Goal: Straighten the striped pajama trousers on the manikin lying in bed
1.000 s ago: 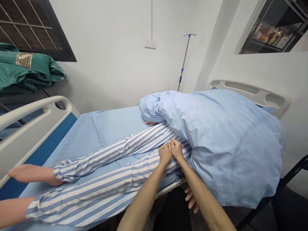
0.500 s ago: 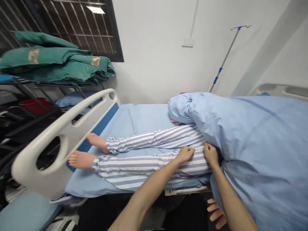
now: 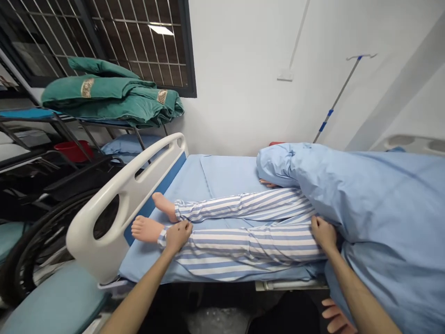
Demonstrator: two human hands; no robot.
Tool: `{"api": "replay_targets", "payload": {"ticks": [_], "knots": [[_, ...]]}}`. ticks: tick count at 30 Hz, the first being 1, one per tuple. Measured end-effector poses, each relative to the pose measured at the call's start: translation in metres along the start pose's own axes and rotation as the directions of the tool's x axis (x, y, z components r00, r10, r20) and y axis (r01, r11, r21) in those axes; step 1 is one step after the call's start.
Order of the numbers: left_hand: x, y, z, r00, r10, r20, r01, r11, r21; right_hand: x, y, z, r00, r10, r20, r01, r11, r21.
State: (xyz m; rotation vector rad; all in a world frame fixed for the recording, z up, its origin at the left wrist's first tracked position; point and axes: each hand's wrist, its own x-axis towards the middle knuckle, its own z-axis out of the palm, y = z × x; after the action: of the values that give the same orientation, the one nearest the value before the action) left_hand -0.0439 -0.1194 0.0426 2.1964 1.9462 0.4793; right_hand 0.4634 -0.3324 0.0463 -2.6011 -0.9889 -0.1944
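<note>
Blue-and-white striped trousers (image 3: 222, 236) clothe the legs of a figure lying on the bed, which looks like a manikin. My left hand (image 3: 178, 235) is closed on the trouser cloth just above the ankle of the nearer bare foot (image 3: 148, 229). Up at the hip, my right hand (image 3: 324, 233) grips the trousers in a fist beside the edge of the blue quilt (image 3: 375, 199). The farther foot (image 3: 163, 205) rests on the sheet. Folded-back quilt covers the upper body, and one of the figure's hands (image 3: 338, 316) hangs below the bed's near side.
A white footboard (image 3: 127, 199) closes the bed's left end. A wheelchair (image 3: 45, 218) and a teal stool (image 3: 55, 297) stand left of it. Green folded covers (image 3: 114, 97) lie on a rack under the window. An IV pole (image 3: 335, 102) rises behind the bed.
My left hand has moved left along the nearer leg, from the thigh to the ankle. My right hand stays at the hip. The view has turned somewhat to the left.
</note>
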Motion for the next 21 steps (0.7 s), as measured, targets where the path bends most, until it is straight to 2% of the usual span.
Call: {"api": "replay_targets", "payload": {"ticks": [3, 6, 8, 10, 13, 16, 19, 21], "knots": [[-0.001, -0.008, 0.023, 0.999, 0.0, -0.034, 0.003, 0.996, 0.09, -0.011, -0.024, -0.007, 0.998, -0.058, 0.012, 0.059, 0.988, -0.144], [0.005, -0.013, 0.034, 0.999, 0.053, 0.004, -0.054, 0.993, 0.105, -0.031, -0.071, 0.002, 0.978, -0.207, -0.003, 0.205, 0.972, -0.117], [0.007, -0.016, 0.035, 0.999, 0.05, 0.006, -0.05, 0.994, 0.098, -0.053, -0.117, 0.018, 0.942, -0.337, 0.002, 0.337, 0.942, 0.005], [0.007, -0.018, 0.036, 0.999, 0.05, 0.001, -0.05, 0.995, 0.086, -0.081, -0.171, 0.036, 0.886, -0.463, -0.008, 0.458, 0.873, 0.169], [0.005, -0.016, 0.034, 0.998, 0.057, -0.004, -0.056, 0.996, 0.073, -0.128, -0.258, 0.056, 0.807, -0.59, -0.008, 0.545, 0.741, 0.393], [0.003, -0.014, 0.029, 0.998, 0.059, 0.006, -0.059, 0.994, 0.087, -0.165, -0.336, 0.057, 0.727, -0.686, -0.03, 0.57, 0.579, 0.583], [0.002, -0.013, 0.023, 0.995, 0.085, 0.052, -0.09, 0.991, 0.104, -0.185, -0.388, 0.05, 0.681, -0.732, -0.038, 0.558, 0.484, 0.674], [0.001, -0.015, 0.021, 0.992, 0.095, 0.082, -0.105, 0.987, 0.118, -0.191, -0.405, 0.055, 0.69, -0.724, 0.003, 0.531, 0.509, 0.677]]}}
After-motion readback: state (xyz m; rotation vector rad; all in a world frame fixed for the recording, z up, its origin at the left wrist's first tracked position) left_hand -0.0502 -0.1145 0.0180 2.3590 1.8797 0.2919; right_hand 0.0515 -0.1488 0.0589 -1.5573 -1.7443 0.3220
